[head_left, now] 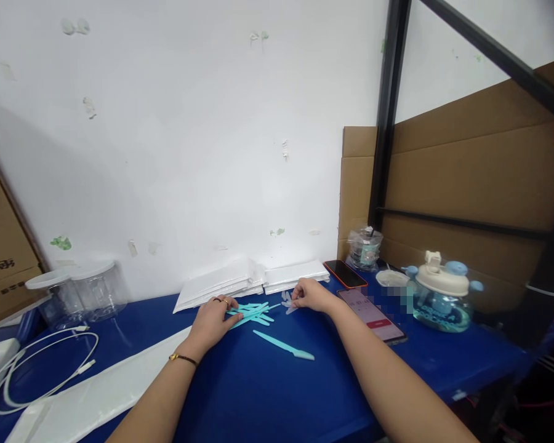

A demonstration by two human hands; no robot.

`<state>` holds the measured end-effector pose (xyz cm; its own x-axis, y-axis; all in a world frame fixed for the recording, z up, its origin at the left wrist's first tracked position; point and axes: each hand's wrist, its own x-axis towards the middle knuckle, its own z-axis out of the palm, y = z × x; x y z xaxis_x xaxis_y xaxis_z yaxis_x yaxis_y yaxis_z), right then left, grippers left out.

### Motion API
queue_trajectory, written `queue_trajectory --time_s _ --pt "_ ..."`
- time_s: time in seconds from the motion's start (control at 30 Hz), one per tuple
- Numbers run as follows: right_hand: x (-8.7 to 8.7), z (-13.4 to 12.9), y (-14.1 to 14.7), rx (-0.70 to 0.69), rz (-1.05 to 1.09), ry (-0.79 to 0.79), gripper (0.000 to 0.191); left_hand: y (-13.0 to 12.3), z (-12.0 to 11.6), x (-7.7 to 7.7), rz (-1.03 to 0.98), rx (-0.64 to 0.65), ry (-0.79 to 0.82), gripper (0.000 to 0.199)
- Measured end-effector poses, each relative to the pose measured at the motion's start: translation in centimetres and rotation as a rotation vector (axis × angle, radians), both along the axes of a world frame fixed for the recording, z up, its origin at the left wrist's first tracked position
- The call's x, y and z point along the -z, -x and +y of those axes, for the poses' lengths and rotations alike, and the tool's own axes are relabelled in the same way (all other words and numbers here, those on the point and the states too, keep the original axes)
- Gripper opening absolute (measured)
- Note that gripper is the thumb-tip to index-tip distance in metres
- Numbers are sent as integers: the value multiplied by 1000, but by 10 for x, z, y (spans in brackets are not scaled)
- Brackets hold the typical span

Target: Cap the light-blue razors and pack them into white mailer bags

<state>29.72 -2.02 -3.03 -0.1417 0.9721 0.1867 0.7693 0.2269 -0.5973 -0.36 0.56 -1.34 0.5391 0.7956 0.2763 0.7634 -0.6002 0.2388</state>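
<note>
My left hand [216,320] rests at the left end of a loose pile of turquoise plastic sticks [257,312], its thumb and fingers touching them. To the right, my right hand [308,295] pinches at a few small translucent pieces [288,303]; its fingertips are together, and exactly what is between them is too small to make out. A single turquoise stick with a wider, paler end [284,346] lies apart, in front of the pile, on the blue table [268,394].
White packets [221,284] lie along the wall. At right are two phones [346,274], a wrapped jar [364,247], a small dish [392,279] and a bottle [443,295]. At left are clear containers [96,292], a white cable [50,394] and a long white packet [106,387].
</note>
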Motion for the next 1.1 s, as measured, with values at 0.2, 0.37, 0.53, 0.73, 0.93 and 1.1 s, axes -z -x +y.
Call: queue_trajectory --time_s 0.2,0.37,0.53,0.73,0.93,1.1 --pt "-10 -9 6 -76 18 20 14 -36 -38 0 10 360 80 22" --pt "-16 -14 4 -100 27 31 24 -44 -46 2 54 321 141 13" --pt "-22 -22 8 -266 121 226 38 -36 -35 6 -23 232 152 15" --pt "-20 -22 11 -341 192 356 34 -28 -25 2 -58 165 161 17" --pt "-14 -16 -16 -109 65 226 27 1 -10 -2 37 107 247 23" --pt "-10 -11 -24 -4 25 83 21 6 -9 1 15 189 240 27"
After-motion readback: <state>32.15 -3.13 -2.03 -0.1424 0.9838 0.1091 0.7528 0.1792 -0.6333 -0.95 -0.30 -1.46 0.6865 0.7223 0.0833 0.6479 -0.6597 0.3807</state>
